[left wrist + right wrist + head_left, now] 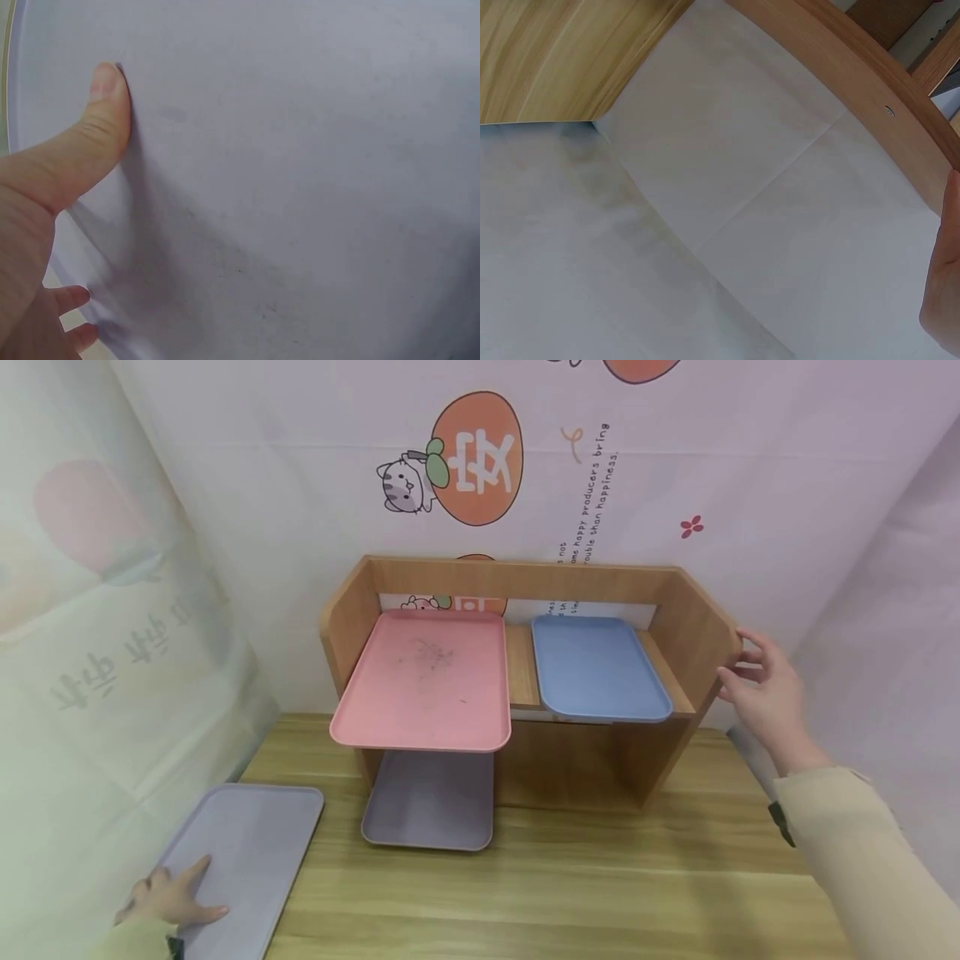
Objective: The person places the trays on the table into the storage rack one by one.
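Note:
At lower left, my left hand [167, 897] is spread over a pale lavender tray [251, 843] lying on the table. Its thumb [109, 112] reaches across the tray's surface, and two fingertips show near the rim in the left wrist view. On the other side, my right hand [768, 697] grips the front edge of the right side panel of a wooden shelf [525, 581], thumb and fingers at that edge. The shelf's upper level bears a pink tray [427, 685], which juts forward, and a smaller blue tray [600, 668]. Below the pink one, another lavender tray [431, 802] protrudes from the lower level.
The wood-grain table [585, 877] extends in front of the shelf. A white printed cloth [300, 485] hangs behind, and pale cloth walls stand close on both sides. The right wrist view shows the table corner [555, 67] beside the cloth.

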The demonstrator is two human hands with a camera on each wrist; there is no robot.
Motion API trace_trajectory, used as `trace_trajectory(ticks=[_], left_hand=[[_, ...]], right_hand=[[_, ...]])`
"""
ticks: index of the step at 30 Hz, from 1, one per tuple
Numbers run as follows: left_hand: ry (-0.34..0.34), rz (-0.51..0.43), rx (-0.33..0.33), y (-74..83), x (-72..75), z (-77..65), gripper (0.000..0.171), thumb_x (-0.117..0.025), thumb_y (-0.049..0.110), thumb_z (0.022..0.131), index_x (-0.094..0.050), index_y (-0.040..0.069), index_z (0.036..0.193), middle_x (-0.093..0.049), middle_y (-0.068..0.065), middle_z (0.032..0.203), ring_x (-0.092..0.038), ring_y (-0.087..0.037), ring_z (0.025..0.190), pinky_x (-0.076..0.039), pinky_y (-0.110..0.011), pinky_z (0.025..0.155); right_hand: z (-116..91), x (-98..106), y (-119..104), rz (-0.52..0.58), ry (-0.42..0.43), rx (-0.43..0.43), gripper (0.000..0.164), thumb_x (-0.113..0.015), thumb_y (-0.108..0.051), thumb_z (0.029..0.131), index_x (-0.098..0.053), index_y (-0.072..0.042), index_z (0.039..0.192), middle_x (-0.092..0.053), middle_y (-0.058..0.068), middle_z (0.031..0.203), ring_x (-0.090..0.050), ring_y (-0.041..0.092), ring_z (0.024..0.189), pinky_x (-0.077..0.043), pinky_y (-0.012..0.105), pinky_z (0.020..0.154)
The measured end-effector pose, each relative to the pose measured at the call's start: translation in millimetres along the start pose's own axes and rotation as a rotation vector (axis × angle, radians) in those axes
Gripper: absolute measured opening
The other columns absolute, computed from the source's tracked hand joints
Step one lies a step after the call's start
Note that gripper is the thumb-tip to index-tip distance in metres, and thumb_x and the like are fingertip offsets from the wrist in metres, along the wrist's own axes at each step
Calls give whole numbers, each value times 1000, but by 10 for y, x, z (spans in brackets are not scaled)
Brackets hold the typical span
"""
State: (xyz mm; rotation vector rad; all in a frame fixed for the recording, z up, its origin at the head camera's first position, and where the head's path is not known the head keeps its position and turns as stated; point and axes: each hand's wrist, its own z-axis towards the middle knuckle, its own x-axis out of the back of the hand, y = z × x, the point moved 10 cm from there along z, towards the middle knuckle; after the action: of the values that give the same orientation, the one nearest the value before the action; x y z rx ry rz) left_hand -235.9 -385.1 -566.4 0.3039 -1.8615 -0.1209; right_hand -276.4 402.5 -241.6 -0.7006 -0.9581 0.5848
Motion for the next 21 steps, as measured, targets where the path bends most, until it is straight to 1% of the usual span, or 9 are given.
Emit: trace_trajectory(ticks=[3,6,9,13,17,21], left_hand=[[3,-2,5,-6,-5,18,117,-71,73,57,-33,-2,137,-30,-47,114,-27,-71,103,-33,-83,72],[1,0,9,37,-9,28,118,-71,74,55,-33,-1,138,-32,-46,113,-28,-70,103,-34,-82,72],[3,-2,3,133,-1,32,118,-72,73,55,-34,-1,138,-33,-46,114,-27,-70,105,-32,-84,72],[5,-19,0,284,32,30,116,-74,71,56,-32,0,139,-27,-48,119,-22,-72,109,-26,-87,74],[7,-28,7,396,55,30,117,-74,70,57,-31,0,140,-24,-49,121,-20,-73,110,-23,-88,76],[7,-20,20,454,40,48,118,-73,71,55,-31,0,140,-25,-50,122,-19,-74,110,-24,-87,77]], right_hand=[[-3,-3,-3,0,-4,2,60,-53,-7,94,-30,-20,148,-44,-7,108,-45,-11,83,-51,8,63],[-2,-3,-2,-3,-3,2,60,-53,-8,94,-30,-20,148,-44,-5,108,-45,-11,84,-51,8,62],[2,0,1,0,3,4,60,-53,-7,93,-31,-21,148,-44,-8,107,-45,-11,83,-52,8,62],[6,6,8,4,11,1,60,-53,-7,93,-32,-21,147,-43,-10,106,-45,-11,83,-51,7,62],[3,3,16,-3,13,-9,60,-53,-9,94,-31,-21,148,-44,-6,109,-44,-10,84,-51,7,61],[1,-4,23,-12,11,-13,60,-53,-9,94,-30,-21,148,-45,-1,111,-44,-10,84,-51,7,62]])
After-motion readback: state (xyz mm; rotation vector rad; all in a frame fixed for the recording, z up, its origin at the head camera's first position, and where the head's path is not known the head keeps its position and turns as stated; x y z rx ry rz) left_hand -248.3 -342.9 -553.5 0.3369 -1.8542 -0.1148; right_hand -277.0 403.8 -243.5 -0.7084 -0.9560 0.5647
